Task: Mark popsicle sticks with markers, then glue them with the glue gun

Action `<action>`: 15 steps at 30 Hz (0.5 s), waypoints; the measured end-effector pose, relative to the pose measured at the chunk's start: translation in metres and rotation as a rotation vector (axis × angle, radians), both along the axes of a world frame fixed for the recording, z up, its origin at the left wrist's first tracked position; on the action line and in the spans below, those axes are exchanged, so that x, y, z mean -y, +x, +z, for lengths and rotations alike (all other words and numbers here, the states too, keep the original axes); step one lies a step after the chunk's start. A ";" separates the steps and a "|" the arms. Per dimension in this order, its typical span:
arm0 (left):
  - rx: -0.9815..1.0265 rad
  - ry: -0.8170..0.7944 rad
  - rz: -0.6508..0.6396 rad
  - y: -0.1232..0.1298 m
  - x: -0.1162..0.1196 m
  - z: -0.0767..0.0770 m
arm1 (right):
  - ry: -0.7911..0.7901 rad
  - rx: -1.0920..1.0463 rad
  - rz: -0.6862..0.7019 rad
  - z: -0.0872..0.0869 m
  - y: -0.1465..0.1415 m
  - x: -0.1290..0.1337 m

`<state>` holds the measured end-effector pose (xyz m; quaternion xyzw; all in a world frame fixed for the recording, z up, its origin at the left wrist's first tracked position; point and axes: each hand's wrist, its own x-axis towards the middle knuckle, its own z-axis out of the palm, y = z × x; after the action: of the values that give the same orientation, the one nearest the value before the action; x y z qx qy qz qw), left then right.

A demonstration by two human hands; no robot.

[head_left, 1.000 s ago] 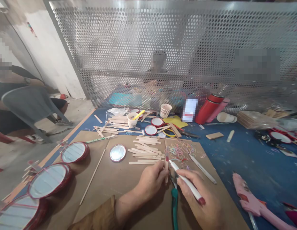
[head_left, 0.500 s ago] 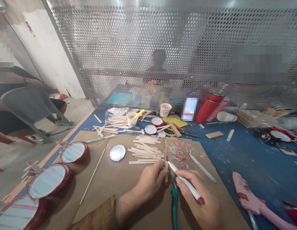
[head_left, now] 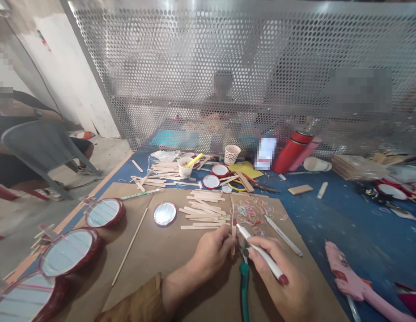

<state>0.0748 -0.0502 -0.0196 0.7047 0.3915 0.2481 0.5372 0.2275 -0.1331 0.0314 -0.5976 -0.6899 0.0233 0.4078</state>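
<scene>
My left hand (head_left: 211, 252) pinches a wooden craft stick (head_left: 234, 228) that stands nearly upright, its tip marked red. My right hand (head_left: 275, 279) grips a white marker (head_left: 261, 255) with a red end, and the marker's tip lies right by the stick. Below both hands lies a pair of teal-handled pliers (head_left: 244, 286), partly hidden by my fingers. Both hands rest over a brown cardboard sheet (head_left: 154, 255). A loose heap of craft sticks (head_left: 203, 210) and a tangle of coloured rubber bands (head_left: 251, 212) lie just beyond them.
Round red-rimmed craft pieces (head_left: 104, 213) lie at the left. A pink glue gun (head_left: 349, 279) sits at the lower right on the blue table (head_left: 345, 223). Cups, sticks and a red flask (head_left: 290, 152) stand beyond, before a perforated metal screen (head_left: 194, 58). A seated person (head_left: 20, 129) is at the far left.
My hands, the stick and the marker stay almost still. The whole view shifts only slightly.
</scene>
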 end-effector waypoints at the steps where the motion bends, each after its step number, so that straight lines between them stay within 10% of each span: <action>1: -0.002 -0.004 -0.003 0.000 0.000 0.000 | -0.010 0.001 -0.010 0.002 0.001 0.000; 15: -0.072 -0.018 -0.020 -0.001 -0.001 0.008 | -0.058 -0.020 -0.023 0.002 -0.001 0.000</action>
<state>0.0737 -0.0489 -0.0117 0.7123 0.4058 0.2137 0.5313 0.2264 -0.1333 0.0339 -0.6169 -0.6778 0.0444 0.3977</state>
